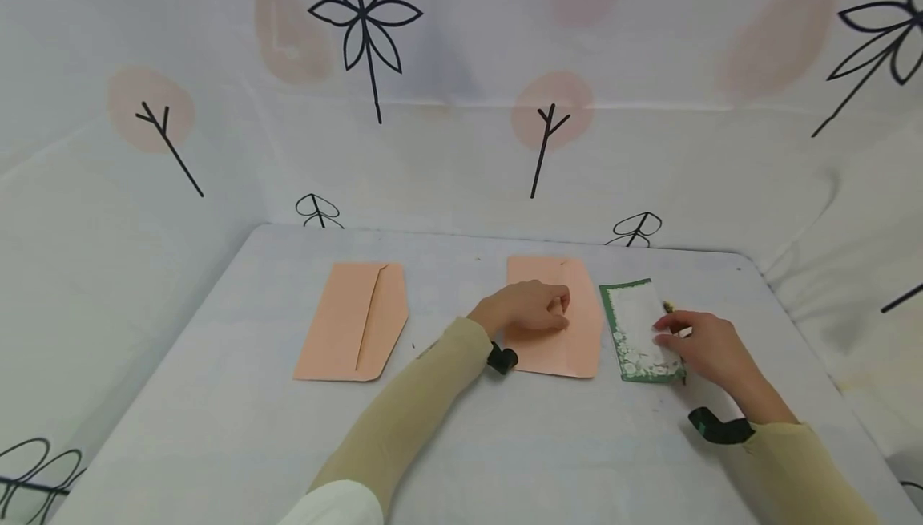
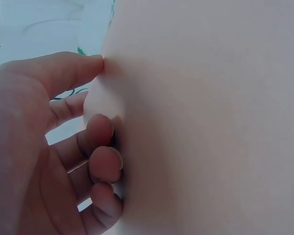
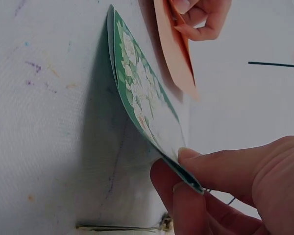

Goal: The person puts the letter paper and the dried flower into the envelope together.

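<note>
My left hand (image 1: 530, 306) (image 2: 54, 147) pinches a peach envelope (image 1: 582, 333) (image 2: 201, 117) between thumb and fingers; the right wrist view shows this envelope (image 3: 174, 58) lifted at an angle. Just right of it, a card with a green border and white flowers (image 1: 638, 321) (image 3: 142, 93) is held at its right edge by my right hand (image 1: 710, 349) (image 3: 235, 181), thumb on its face and fingers behind. The card looks folded in layers and bends slightly, tilted off the table.
A second peach envelope (image 1: 346, 321) lies on the left part of the white table (image 1: 216, 429). Under the right hand lies a thin dried sprig (image 3: 122, 227), its tip (image 1: 669, 307) showing beside the card. A patterned cloth (image 1: 447, 164) hangs behind the table.
</note>
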{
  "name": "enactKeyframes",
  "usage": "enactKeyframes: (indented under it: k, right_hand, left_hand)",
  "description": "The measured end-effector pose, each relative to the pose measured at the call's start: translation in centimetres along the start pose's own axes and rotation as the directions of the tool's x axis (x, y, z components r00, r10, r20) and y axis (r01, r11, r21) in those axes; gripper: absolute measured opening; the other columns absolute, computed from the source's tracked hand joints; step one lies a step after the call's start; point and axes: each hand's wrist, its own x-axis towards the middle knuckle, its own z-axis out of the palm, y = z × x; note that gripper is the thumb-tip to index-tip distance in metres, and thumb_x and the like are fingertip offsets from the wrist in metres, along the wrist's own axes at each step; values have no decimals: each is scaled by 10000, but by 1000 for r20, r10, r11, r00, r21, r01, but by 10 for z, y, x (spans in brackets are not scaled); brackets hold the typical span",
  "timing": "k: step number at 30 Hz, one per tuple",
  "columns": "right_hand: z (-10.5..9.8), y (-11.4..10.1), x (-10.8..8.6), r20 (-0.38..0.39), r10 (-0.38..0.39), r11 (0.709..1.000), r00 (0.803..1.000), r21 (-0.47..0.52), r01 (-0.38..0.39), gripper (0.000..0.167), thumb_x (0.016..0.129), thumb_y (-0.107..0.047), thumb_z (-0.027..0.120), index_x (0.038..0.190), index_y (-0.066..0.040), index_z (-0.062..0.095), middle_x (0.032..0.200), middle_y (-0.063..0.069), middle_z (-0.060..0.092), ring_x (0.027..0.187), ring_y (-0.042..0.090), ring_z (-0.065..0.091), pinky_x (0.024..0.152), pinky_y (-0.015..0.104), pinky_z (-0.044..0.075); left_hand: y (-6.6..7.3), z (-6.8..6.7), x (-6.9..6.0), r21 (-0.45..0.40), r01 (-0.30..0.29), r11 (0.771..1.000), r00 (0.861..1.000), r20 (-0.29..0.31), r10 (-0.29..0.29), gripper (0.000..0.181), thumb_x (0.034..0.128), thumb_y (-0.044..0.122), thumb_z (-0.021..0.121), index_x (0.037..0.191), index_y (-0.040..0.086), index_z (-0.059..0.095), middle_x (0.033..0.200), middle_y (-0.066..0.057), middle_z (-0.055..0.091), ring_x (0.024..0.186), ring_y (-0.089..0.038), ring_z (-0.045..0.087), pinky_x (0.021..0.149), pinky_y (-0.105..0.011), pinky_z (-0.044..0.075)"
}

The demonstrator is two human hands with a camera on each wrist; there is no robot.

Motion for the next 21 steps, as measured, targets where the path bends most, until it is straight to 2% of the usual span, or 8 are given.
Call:
enactKeyframes:
  k: [8,14,21]
  right_hand:
    - [-5,0,-3,-25,4,1000,1000,15,-4,298,919,-186,697,1133,21,678,1191,312,600,922,382,600,627,333,447]
    - [-9,-1,-4,-73,-12,999,997,37,15,318,922,-195,703,1159,14,665,1171,275,609,981,428,601,661,346,467]
    - [-11,-8,-4,-128,-29,998,991,60,36,324,917,-193,714,1167,7,668,1141,253,624,962,416,620,639,337,454]
  left_hand:
    - [-1,2,1,11,5,1000,1000,-12,-5,197,939,423,628,1054,297,529,750,75,533,725,-81,518,645,-242,385]
    - [0,1,2,22,7,1000,1000,-5,-7,204,943,429,627,1059,290,532,778,80,552,741,-78,526,658,-242,393]
    - [1,1,1,19,12,1000,1000,5,-12,219,950,433,625,1083,285,534,797,66,551,754,-89,524,665,-243,392]
